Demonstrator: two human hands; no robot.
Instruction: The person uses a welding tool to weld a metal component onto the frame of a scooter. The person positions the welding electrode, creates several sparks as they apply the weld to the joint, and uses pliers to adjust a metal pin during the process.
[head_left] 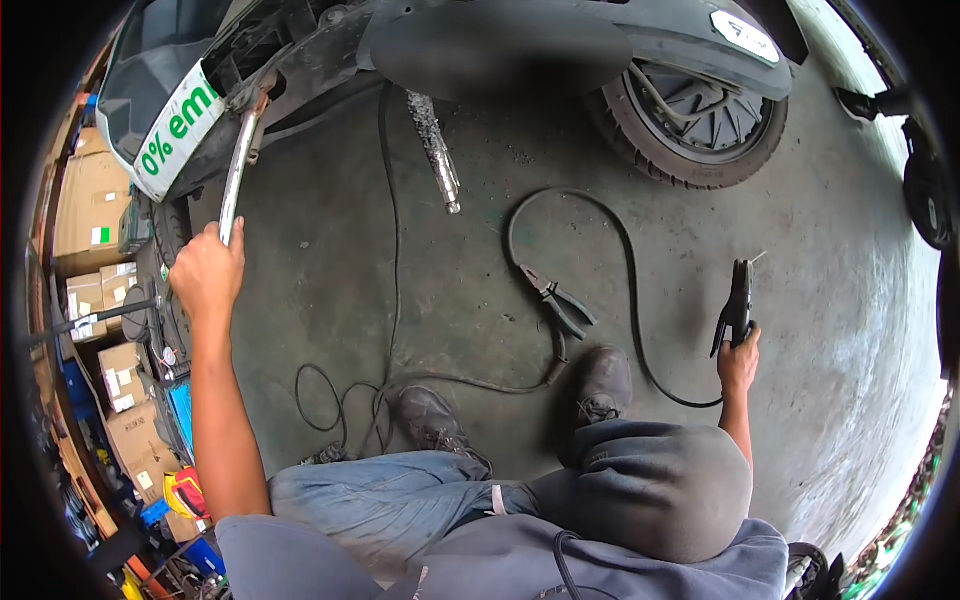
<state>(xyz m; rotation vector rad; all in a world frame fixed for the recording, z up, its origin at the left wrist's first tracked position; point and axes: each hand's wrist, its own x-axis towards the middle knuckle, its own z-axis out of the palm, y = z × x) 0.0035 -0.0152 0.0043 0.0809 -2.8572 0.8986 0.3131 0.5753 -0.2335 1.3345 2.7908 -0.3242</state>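
My left hand (208, 270) is closed round the lower end of a silver metal tube (239, 165). The tube's upper end meets a rusty bracket (262, 95) under the vehicle's dark body; whether it is fixed there I cannot tell. Out to the right, my right hand (740, 358) grips a black welding electrode holder (739, 300), jaws upward. A thin light rod (758, 256) sticks out at its tip. A black cable (632, 270) runs from near that hand in a loop across the floor. Pliers with dark handles (556, 297) lie between the two, apart from both hands.
A tyred wheel (700, 130) stands at the far right of the vehicle. A shiny, rough-surfaced metal piece (434, 150) lies below the body. More cable (395, 230) crosses the floor by my shoes (430, 415). Cardboard boxes (95, 205) fill shelving at the left.
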